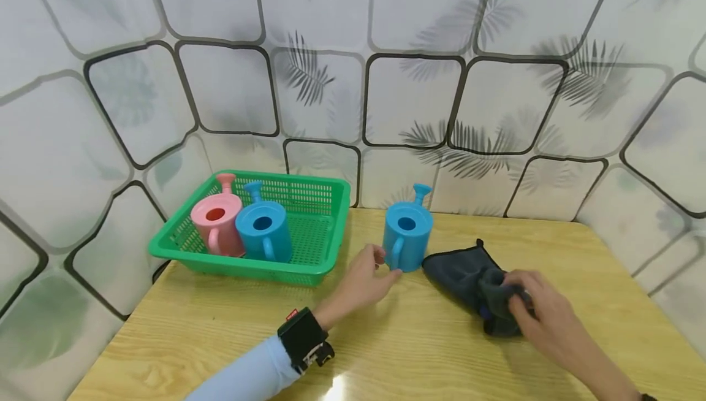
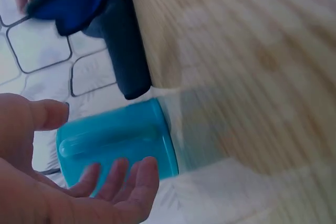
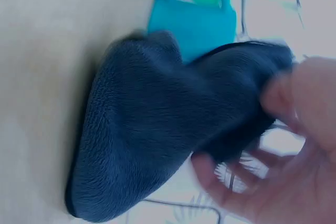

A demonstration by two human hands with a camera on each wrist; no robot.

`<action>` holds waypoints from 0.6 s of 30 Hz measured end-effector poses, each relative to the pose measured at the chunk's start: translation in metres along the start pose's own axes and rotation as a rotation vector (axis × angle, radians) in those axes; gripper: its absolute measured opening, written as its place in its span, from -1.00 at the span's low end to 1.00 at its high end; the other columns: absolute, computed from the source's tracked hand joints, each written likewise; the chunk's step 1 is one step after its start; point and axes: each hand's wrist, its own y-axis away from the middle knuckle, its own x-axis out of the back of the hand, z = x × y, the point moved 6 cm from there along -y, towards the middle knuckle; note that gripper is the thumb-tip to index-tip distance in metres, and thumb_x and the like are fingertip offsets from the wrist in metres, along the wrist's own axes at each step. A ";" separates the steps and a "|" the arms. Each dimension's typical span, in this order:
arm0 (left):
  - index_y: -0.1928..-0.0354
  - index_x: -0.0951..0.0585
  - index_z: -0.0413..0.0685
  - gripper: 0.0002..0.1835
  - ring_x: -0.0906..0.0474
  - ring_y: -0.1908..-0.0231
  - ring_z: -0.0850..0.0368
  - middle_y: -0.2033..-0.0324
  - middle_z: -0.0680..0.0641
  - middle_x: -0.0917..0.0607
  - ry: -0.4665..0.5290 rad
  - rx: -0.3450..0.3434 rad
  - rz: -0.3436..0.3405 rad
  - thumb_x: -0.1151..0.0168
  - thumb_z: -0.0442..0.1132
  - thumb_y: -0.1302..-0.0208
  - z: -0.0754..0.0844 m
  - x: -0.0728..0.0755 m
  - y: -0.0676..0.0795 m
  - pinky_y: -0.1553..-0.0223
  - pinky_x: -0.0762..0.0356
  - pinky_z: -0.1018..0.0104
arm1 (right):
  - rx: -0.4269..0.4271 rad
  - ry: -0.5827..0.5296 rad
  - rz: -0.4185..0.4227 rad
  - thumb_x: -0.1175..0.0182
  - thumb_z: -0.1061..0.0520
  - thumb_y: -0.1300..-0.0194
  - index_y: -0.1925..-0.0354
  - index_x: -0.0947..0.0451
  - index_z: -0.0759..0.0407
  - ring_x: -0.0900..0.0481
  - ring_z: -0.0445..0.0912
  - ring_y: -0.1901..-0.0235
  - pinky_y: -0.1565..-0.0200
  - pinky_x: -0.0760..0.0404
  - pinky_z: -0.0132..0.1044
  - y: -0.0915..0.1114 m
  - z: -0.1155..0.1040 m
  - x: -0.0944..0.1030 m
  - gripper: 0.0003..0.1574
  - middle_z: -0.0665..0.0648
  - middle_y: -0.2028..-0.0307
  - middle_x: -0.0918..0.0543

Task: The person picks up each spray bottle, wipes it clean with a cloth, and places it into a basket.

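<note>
A blue toy watering can [image 1: 408, 238] stands upright on the table, its spout pointing to the back. My left hand [image 1: 366, 278] is just left of its handle side, fingers spread and loosely bent. In the left wrist view the thumb and fingers lie on either side of the can [image 2: 115, 137]; contact cannot be made out. My right hand [image 1: 543, 312] holds a bunched part of a dark grey cloth [image 1: 463, 275] between thumb and fingers. The cloth's far corner lies flat near the can. In the right wrist view the fingers are blurred beside the cloth [image 3: 142, 119].
At the left a green plastic basket [image 1: 220, 271] holds a pink watering can [image 1: 220, 229] and another blue watering can [image 1: 267, 232]. The wooden table [image 1: 425, 352] ends against a patterned curtain [image 1: 320, 94] at the back and sides.
</note>
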 end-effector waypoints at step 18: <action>0.54 -0.29 -0.05 -0.69 -0.26 0.65 0.17 0.67 0.05 -0.28 0.659 0.111 -0.018 0.10 -0.23 -0.45 0.028 -0.001 0.023 0.50 -0.27 0.36 | -0.377 -1.005 0.319 0.04 0.35 -0.45 -0.29 -0.07 0.12 -0.69 -0.08 0.36 0.39 -0.76 -0.23 -0.028 0.054 0.042 -0.46 0.16 0.16 -0.41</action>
